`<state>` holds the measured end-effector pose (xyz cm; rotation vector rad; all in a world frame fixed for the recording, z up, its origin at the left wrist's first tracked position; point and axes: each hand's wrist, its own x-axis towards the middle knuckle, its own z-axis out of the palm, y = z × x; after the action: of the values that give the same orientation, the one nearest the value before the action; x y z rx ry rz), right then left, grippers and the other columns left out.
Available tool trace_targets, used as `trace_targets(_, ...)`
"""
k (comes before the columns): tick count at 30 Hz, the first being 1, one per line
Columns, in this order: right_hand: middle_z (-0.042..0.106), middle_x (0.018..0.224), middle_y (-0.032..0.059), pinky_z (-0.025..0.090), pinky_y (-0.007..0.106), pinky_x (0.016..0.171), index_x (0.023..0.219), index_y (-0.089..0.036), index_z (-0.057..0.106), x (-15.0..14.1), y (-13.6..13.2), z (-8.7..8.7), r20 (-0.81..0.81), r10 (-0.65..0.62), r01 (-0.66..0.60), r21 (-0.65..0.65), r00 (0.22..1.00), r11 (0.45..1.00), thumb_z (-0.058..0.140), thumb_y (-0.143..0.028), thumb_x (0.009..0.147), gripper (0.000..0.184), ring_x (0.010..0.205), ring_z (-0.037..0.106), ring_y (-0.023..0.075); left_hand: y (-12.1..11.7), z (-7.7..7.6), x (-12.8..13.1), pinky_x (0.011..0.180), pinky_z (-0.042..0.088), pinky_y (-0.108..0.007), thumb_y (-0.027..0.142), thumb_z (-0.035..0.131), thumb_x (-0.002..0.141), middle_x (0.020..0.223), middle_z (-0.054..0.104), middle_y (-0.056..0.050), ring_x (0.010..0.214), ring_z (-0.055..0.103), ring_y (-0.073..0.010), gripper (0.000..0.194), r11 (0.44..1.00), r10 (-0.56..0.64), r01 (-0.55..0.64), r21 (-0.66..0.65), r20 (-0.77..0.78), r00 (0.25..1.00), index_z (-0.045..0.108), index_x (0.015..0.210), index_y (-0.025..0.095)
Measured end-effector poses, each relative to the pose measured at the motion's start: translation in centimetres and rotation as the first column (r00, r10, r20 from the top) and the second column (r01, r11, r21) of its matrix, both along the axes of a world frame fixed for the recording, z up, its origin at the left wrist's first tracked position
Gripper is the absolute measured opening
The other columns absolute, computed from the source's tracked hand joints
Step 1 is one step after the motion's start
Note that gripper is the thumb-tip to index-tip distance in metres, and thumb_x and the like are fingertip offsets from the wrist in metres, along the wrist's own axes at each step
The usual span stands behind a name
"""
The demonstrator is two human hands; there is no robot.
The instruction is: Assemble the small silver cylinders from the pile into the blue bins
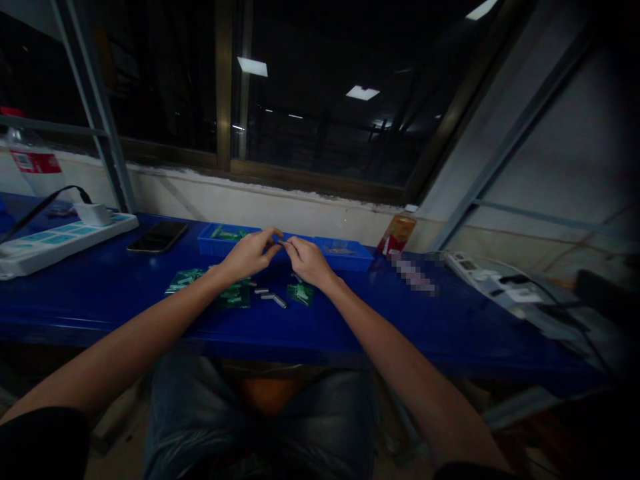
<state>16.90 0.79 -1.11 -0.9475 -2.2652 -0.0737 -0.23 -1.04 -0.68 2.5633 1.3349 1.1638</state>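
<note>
My left hand [251,253] and my right hand [309,261] meet fingertip to fingertip above the blue table [410,327]. Both are closed in a pinch around a small thin piece, too small and dim to name. Below them lie several short silvery metal cylinders [274,297]. Green clear packets with small parts lie on both sides: one packet [301,293] under my right hand, others [235,295] partly covered by my left forearm. Just behind the hands stands a blue compartment tray [213,247] with more green packets at its left and small parts at its right.
A black phone [157,237] and a white power strip [65,241] with a plug are at left, near a red-labelled bottle [40,163]. At right are an orange-red packet [397,233] and another power strip [493,283] with cables. A window wall closes the back.
</note>
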Motion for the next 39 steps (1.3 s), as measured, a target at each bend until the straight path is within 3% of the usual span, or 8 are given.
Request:
trace_targets(4,0.057,0.071,0.0028,0.035,0.024,0.064,0.076,-0.018,0.052,0.1,0.0,0.1,-0.011,-0.004,0.004,-0.008,1.0,1.0,0.029,-0.03,0.092,0.03,0.068,0.052,0.0137,0.3,-0.1,0.0,0.068,0.042,-0.026,0.027,0.044,0.084,0.081,0.064,-0.005,0.074,0.058,-0.0154,0.021,0.999,0.003,-0.002,0.049,-0.021,1.0,0.055,0.099,0.017)
trace_targets(10,0.057,0.07,0.0001,0.036,0.024,0.064,0.099,-0.019,0.053,0.1,-0.2,0.0,-0.075,0.019,-0.018,0.011,0.997,1.0,0.044,-0.034,0.086,0.022,0.068,0.052,0.0138,-0.3,0.2,0.0,0.065,0.04,-0.027,0.031,0.037,0.088,0.08,0.064,-0.006,0.073,0.058,-0.0174,0.026,0.994,0.1,-0.097,0.047,-0.055,0.993,0.057,0.086,0.016)
trace_targets(14,0.058,0.074,0.0017,0.037,0.024,0.067,0.091,-0.019,0.056,0.2,-0.1,0.0,-0.08,0.014,-0.009,0.059,0.997,0.998,0.042,-0.032,0.087,0.02,0.071,0.052,0.0139,-0.3,0.3,0.0,0.061,0.038,-0.027,0.036,0.033,0.09,0.074,0.063,-0.006,0.069,0.058,-0.0179,0.033,0.992,0.127,-0.129,-0.013,-0.106,0.986,0.058,0.084,0.016)
trace_targets(19,0.057,0.072,0.0037,0.037,0.026,0.068,0.08,-0.017,0.058,1.4,1.6,-0.1,-0.135,-0.139,0.155,0.118,0.981,0.981,0.045,-0.034,0.085,0.022,0.071,0.051,0.0154,-0.4,-0.2,0.4,0.067,0.041,-0.028,0.039,0.039,0.088,0.081,0.065,-0.007,0.073,0.059,-0.018,0.033,0.992,-0.057,0.031,-0.126,-0.208,0.977,0.061,0.092,0.015)
trace_targets(22,0.056,0.07,0.0044,0.037,0.028,0.07,0.076,-0.016,0.059,2.6,3.1,-0.5,-0.151,-0.276,0.293,0.106,0.949,0.95,0.049,-0.034,0.082,0.021,0.072,0.05,0.0168,-0.7,-0.7,1.1,0.08,0.041,-0.029,0.038,0.046,0.085,0.09,0.065,-0.007,0.085,0.058,-0.0187,0.03,0.978,-0.2,0.176,-0.111,-0.282,0.938,0.063,0.095,0.015)
trace_targets(25,0.057,0.07,0.0041,0.036,0.03,0.074,0.075,-0.016,0.06,3.4,4.3,-1.1,-0.126,-0.349,0.358,0.059,0.929,0.932,0.052,-0.033,0.079,0.019,0.073,0.05,0.0174,-0.9,-1.4,1.6,0.086,0.038,-0.031,0.039,0.051,0.083,0.097,0.064,-0.008,0.094,0.054,-0.0205,0.03,0.971,-0.24,0.218,-0.1,-0.368,0.898,0.063,0.099,0.016)
trace_targets(31,0.058,0.072,0.0028,0.037,0.031,0.073,0.078,-0.018,0.057,3.5,4.8,-1.7,-0.131,-0.368,0.375,0.029,0.921,0.927,0.055,-0.031,0.075,0.013,0.075,0.05,0.0188,-0.4,-2.2,1.9,0.088,0.037,-0.029,0.032,0.056,0.081,0.098,0.064,-0.006,0.095,0.054,-0.0187,0.023,0.946,-0.323,0.278,-0.167,-0.409,0.854,0.065,0.097,0.017)
trace_targets(39,0.057,0.077,0.005,0.038,0.032,0.075,0.069,-0.019,0.052,3.1,3.9,-0.9,-0.205,-0.247,0.276,0.127,0.947,0.953,0.054,-0.019,0.072,0.003,0.079,0.048,0.0202,-0.5,-1.8,2.0,0.083,0.04,-0.029,0.02,0.058,0.076,0.085,0.063,-0.005,0.085,0.055,-0.0169,0.007,0.954,-0.292,0.246,-0.173,-0.33,0.898,0.063,0.078,0.015)
